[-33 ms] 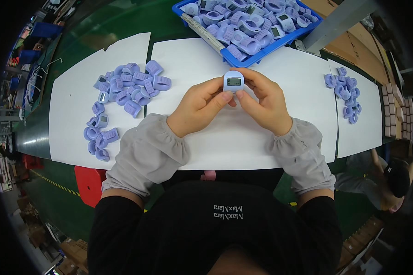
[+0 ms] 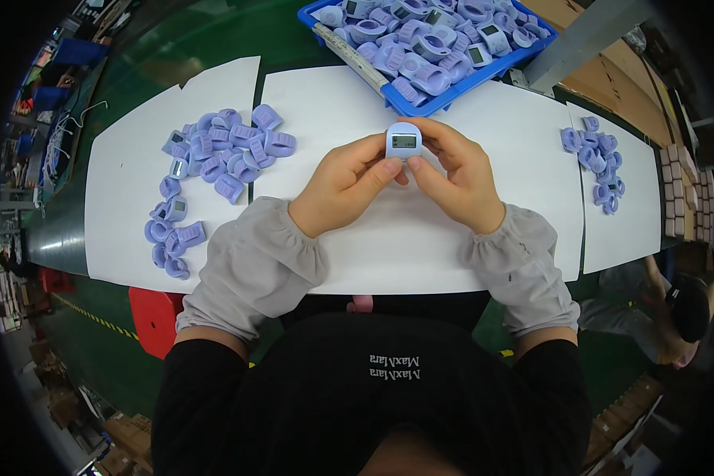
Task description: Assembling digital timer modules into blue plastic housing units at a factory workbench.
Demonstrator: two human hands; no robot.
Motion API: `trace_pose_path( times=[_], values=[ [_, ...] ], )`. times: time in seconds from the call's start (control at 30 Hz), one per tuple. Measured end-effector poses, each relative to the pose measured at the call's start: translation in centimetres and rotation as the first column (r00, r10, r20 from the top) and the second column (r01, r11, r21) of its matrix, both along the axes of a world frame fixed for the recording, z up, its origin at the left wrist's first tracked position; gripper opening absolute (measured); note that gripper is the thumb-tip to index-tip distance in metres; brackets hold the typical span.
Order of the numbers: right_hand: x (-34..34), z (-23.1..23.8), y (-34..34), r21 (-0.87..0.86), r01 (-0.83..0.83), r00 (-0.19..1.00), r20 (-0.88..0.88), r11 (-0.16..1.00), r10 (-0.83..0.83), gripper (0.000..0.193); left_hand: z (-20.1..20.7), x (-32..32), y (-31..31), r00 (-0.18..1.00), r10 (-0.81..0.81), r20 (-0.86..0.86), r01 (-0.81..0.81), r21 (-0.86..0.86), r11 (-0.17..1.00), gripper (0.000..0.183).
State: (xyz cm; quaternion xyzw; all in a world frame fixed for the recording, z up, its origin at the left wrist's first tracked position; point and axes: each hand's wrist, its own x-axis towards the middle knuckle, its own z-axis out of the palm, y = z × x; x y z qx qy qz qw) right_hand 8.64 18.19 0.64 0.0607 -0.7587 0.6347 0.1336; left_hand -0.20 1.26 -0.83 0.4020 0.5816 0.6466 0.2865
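Over the middle of the white tabletop I hold up a small pale-blue digital device (image 2: 404,149) with a rounded top and a little grey display turned toward me. My left hand (image 2: 351,178) grips its left side, the thumb at the lower edge. From the other side my right hand (image 2: 462,178) pinches it the same way, with its fingers curled behind. What the fingertips do at the back is hidden. A loose pile of similar lilac devices (image 2: 228,151) lies left of my hands, some showing displays and others ring-like bands. A smaller group of devices (image 2: 599,163) lies far right.
A blue crate (image 2: 444,107) heaped with the same devices stands at the far edge, beside a grey metal post (image 2: 583,47). White sheets (image 2: 373,262) cover the table. A red stool (image 2: 155,317) is at lower left. Another person (image 2: 674,309) is at the right, near stacked boxes (image 2: 678,194).
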Motion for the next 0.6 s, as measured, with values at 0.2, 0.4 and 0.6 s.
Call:
trace_pose_path(
  times=[0.2, 0.4, 0.6],
  values=[
    [-0.06, 0.0, -0.01, 0.006, -0.009, 1.0, -0.005, 1.0, 0.009, 0.041, -0.08, -0.08, -0.01, 1.0, -0.007, 0.017, 0.007, 0.005, 1.0, 0.032],
    [-0.01, 0.13, -0.02, 0.035, 0.002, 1.0, -0.007, 0.999, -0.002, 0.041, 0.19, 0.15, 0.0, 0.998, -0.026, 0.065, 0.025, 0.021, 0.999, 0.033],
    [-0.03, 0.0, 0.06, 0.006, -0.018, 1.0, -0.008, 1.0, 0.018, 0.04, 0.17, 0.05, -0.07, 0.997, -0.037, 0.07, 0.036, 0.017, 0.999, 0.033]
  ],
)
